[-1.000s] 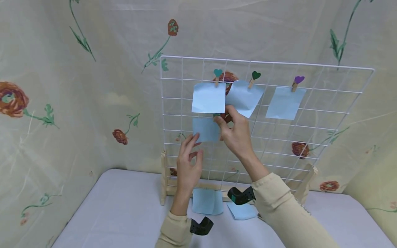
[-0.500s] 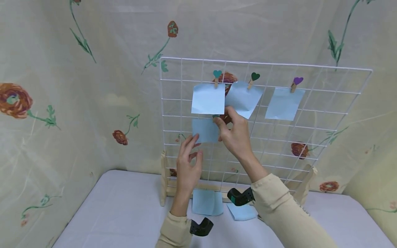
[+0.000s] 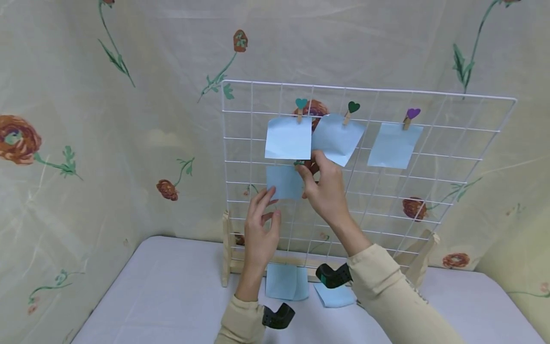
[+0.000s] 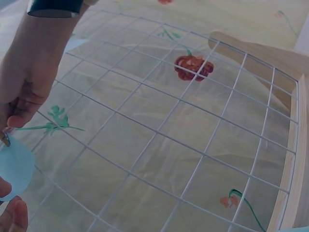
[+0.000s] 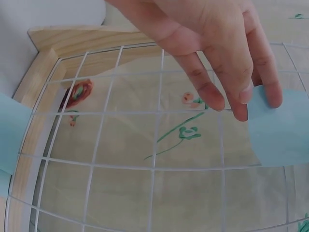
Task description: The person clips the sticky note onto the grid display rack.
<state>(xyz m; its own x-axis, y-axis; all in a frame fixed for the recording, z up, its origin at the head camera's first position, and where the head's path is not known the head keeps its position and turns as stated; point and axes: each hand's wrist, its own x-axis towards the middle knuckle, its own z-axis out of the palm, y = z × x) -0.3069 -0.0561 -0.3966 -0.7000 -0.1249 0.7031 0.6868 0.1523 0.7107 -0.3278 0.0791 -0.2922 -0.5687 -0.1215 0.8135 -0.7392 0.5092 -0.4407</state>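
Toward six o'clock lies a pale table (image 3: pixel 172 282); toward twelve, flowered cloth (image 3: pixel 172 62). The right hand (image 3: pixel 327 188) pinches a clip (image 3: pixel 298 163); the left hand (image 3: pixel 262 227), fingers extended, touches a note (image 3: pixel 283 180).

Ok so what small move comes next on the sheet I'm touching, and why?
Probably have the right hand ease its pinch on the clip slightly, to test its hold: the clip sits at the top of the blue sheet, and the left hand touches that sheet's lower-left part, which should steady it. Whether the clip has caught the wire rack isn't visible.
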